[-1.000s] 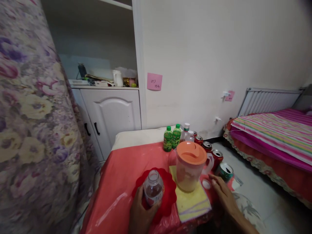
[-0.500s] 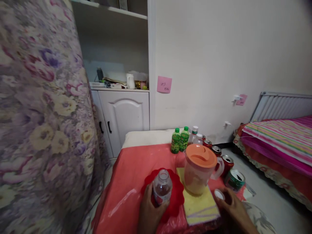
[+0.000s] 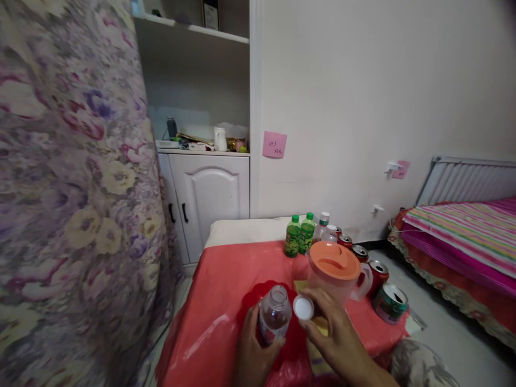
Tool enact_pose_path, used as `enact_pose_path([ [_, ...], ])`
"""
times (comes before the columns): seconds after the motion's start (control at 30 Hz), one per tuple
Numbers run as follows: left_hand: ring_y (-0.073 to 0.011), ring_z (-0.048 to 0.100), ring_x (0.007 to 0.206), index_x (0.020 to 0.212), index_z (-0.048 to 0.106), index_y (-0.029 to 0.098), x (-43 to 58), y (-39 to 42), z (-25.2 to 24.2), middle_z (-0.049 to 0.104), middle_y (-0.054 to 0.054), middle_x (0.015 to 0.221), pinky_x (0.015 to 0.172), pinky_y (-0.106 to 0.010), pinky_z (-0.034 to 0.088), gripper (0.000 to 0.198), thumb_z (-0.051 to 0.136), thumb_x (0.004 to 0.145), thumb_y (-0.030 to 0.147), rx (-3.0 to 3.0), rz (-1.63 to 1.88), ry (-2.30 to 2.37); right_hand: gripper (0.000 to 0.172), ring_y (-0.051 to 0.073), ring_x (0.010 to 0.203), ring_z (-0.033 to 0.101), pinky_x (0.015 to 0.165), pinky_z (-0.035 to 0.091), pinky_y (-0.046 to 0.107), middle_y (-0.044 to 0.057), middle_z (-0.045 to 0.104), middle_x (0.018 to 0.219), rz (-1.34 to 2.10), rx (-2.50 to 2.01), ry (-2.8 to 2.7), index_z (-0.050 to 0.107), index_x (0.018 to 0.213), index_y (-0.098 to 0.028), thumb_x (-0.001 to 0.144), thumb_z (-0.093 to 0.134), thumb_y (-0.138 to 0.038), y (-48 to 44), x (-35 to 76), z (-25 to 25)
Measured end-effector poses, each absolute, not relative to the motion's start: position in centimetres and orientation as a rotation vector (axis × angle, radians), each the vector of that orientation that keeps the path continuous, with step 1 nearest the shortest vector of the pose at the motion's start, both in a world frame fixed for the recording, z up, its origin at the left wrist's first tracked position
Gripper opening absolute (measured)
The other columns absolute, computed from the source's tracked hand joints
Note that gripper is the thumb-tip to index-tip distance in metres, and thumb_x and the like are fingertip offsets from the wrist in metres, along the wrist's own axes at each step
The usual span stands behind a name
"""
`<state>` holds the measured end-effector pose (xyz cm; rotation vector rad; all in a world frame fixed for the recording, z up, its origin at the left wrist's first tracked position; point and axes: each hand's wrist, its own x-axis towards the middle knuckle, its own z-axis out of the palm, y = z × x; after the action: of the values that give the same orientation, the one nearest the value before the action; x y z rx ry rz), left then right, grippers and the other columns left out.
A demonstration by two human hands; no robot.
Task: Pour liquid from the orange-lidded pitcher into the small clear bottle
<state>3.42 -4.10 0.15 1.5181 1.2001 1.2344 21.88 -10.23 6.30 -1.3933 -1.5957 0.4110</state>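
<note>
Clear plastic bottle (image 3: 274,317), neck uncapped; white cap (image 3: 303,308) just beside.

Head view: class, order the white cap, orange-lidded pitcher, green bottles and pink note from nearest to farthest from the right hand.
1. white cap, held by the right hand.
2. orange-lidded pitcher, just behind that hand.
3. green bottles, at the far edge of the table.
4. pink note, up on the wall.

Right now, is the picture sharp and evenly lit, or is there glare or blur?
Head view: the floral curtain at the left is soft; a pale sheen lies on the red table cover; the bottle in the left hand and the white cap in the right hand are slightly blurred.
</note>
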Motion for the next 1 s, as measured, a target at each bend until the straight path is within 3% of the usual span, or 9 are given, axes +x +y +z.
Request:
enact_pose_path([
  [0.17, -0.0301, 0.064, 0.118, 0.117, 0.063, 0.022, 3.4, -4.2, 0.9, 0.071, -0.008, 0.122, 0.104, -0.046, 0.05, 0.06, 0.072, 0.058, 0.017, 1.531, 1.254, 1.175, 0.043, 0.026, 0.12, 0.06, 0.106, 0.049, 0.048, 0.011, 0.065, 0.126, 0.289, -1.303, -1.721, 0.057, 0.128, -0.026, 0.086, 0.059, -0.02, -8.7, 20.8, 8.1],
  [0.33, -0.0331, 0.062, 0.121, 0.119, 0.063, 0.021, 3.3, -4.1, 0.5, 0.07, -0.011, 0.126, 0.106, -0.049, 0.049, 0.063, 0.073, 0.057, 0.019, 1.525, 1.255, 1.203, 0.045, 0.026, 0.125, 0.058, 0.11, 0.046, 0.05, 0.01, 0.063, 0.132, 0.382, -1.312, -1.699, 0.053, 0.132, -0.026, 0.087, 0.059, -0.023, -8.5, 20.8, 8.6],
  [0.47, -0.0343, 0.061, 0.124, 0.12, 0.065, 0.023, 3.4, -4.0, -0.1, 0.07, -0.01, 0.127, 0.107, -0.049, 0.048, 0.067, 0.071, 0.054, 0.016, 1.517, 1.272, 1.208, 0.039, 0.023, 0.108, 0.066, 0.095, 0.055, 0.041, 0.009, 0.067, 0.119, 0.61, -1.263, -1.638, 0.056, 0.122, -0.023, 0.084, 0.063, -0.025, -7.8, 20.9, 9.7],
  [0.6, -0.0361, 0.061, 0.124, 0.119, 0.067, 0.023, 3.4, -3.9, -0.1, 0.07, -0.011, 0.127, 0.107, -0.051, 0.048, 0.067, 0.07, 0.052, 0.015, 1.545, 1.272, 1.214, 0.039, 0.02, 0.094, 0.065, 0.082, 0.055, 0.036, 0.007, 0.066, 0.113, 0.587, -1.234, -1.761, 0.057, 0.124, -0.024, 0.086, 0.062, -0.027, -6.9, 21.5, 11.3],
  [0.83, -0.036, 0.063, 0.121, 0.118, 0.067, 0.021, 3.5, -3.9, 0.0, 0.072, -0.011, 0.123, 0.105, -0.05, 0.051, 0.065, 0.07, 0.053, 0.017, 1.549, 1.248, 1.239, 0.037, 0.022, 0.107, 0.064, 0.096, 0.05, 0.038, 0.007, 0.068, 0.118, 0.396, -1.254, -2.245, 0.061, 0.125, -0.025, 0.088, 0.061, -0.021, -6.4, 22.0, 15.3],
  [1.0, -0.0347, 0.063, 0.123, 0.123, 0.065, 0.021, 3.4, -3.9, 0.1, 0.072, -0.011, 0.125, 0.106, -0.048, 0.051, 0.069, 0.07, 0.054, 0.016, 1.506, 1.202, 1.224, 0.033, 0.02, 0.106, 0.064, 0.091, 0.051, 0.034, 0.007, 0.067, 0.118, 0.328, -1.209, -2.534, 0.065, 0.119, -0.025, 0.091, 0.051, -0.012, -6.1, 21.3, 17.9],
])
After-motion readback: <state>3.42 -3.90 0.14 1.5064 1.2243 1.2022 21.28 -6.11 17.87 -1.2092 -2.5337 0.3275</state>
